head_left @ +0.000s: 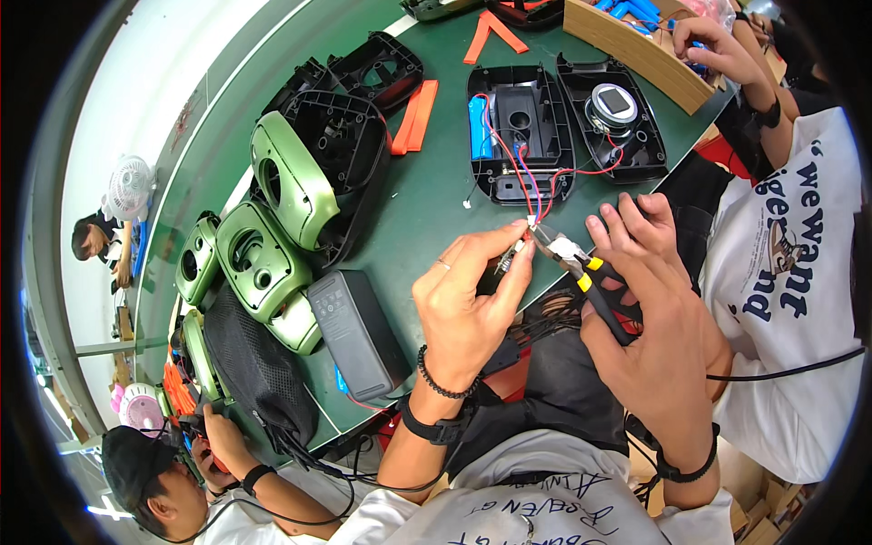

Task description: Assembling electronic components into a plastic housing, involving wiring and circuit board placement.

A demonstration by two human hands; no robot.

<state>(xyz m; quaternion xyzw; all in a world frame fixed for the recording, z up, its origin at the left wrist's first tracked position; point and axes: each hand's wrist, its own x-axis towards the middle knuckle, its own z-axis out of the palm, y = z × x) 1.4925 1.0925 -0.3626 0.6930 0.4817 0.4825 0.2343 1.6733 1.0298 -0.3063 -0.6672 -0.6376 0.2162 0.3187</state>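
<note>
My left hand is closed, thumb and fingertips pinching a small circuit board with thin wires on it. In my right hand is a pair of pliers with black and yellow handles. Their jaws point left, close to the board and a white connector; whether they touch is hard to tell. Red and blue wires run from there up to an open black speaker housing with a blue battery inside. A red wire also reaches the other shell half, which carries a round speaker.
Green shells and black shells crowd the table's left, beside a dark grey box and a black mesh bag. Orange strips lie farther back. Another hand's fingers, seemingly a co-worker's, show behind my right hand. Co-workers sit on both sides.
</note>
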